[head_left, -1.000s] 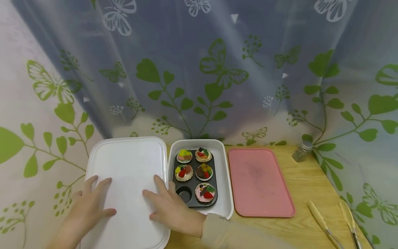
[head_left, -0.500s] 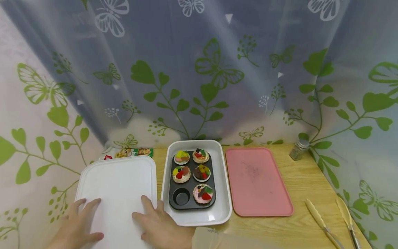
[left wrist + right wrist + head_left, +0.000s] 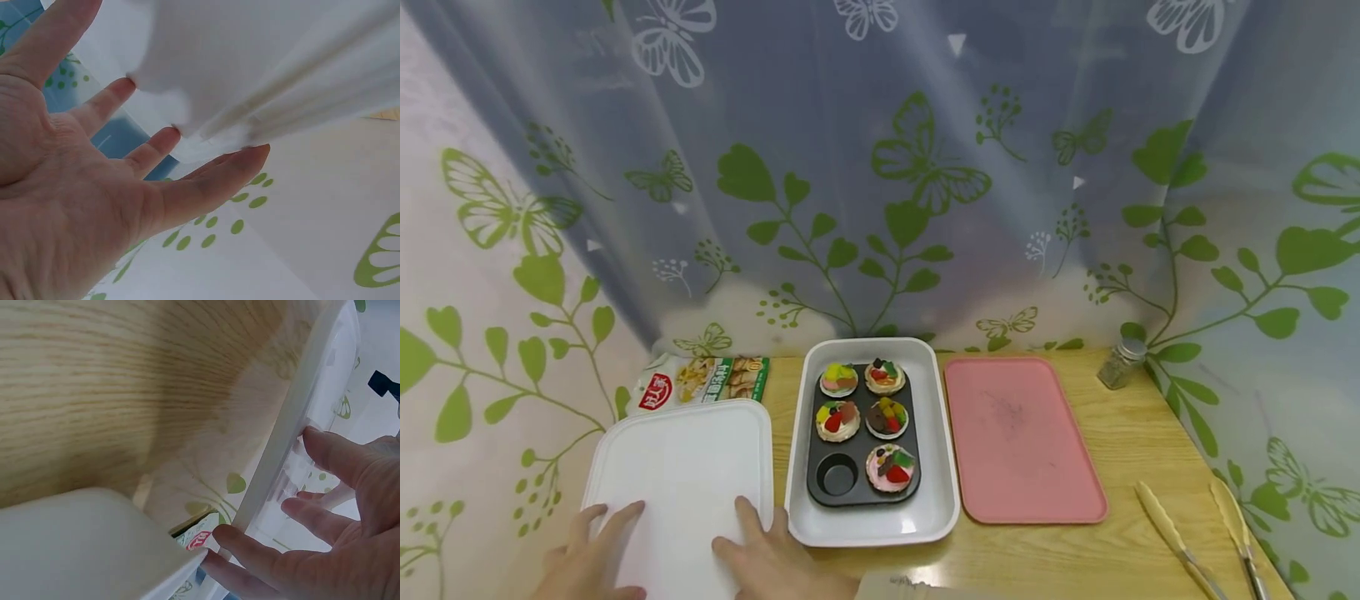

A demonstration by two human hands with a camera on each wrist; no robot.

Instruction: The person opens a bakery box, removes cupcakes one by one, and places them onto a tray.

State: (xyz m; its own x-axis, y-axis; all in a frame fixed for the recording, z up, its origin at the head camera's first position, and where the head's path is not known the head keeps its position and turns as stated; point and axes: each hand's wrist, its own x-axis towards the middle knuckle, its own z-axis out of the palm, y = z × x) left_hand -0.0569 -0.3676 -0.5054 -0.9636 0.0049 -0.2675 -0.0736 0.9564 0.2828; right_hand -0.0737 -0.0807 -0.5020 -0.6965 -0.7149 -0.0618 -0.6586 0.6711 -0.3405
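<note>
A rounded white plastic lid (image 3: pixel 681 467) lies at the front left in the head view, its near end cut off by the frame. My left hand (image 3: pixel 583 557) rests on its left part with fingers spread. On the right part, the spread fingers of my right hand (image 3: pixel 771 557) touch the surface. The left wrist view has the left fingertips (image 3: pixel 172 131) against the white sheet-like surface. In the right wrist view, right fingertips (image 3: pixel 234 540) meet the lid's rim (image 3: pixel 275 456). Beside the lid stands a white tray (image 3: pixel 943 483) holding a dark muffin tin (image 3: pixel 865 467).
Several fruit-topped tarts (image 3: pixel 891 468) fill the muffin tin except one cup (image 3: pixel 837 475) at its front left. A pink tray (image 3: pixel 1022 442), a glass spice jar (image 3: pixel 1122 364) and tongs (image 3: pixel 1172 533) stand to the right. Behind the lid lies a food packet (image 3: pixel 707 379).
Both hands and the lid have moved toward the front edge and slightly left, clear of the white tray. The food packet behind has come into view.
</note>
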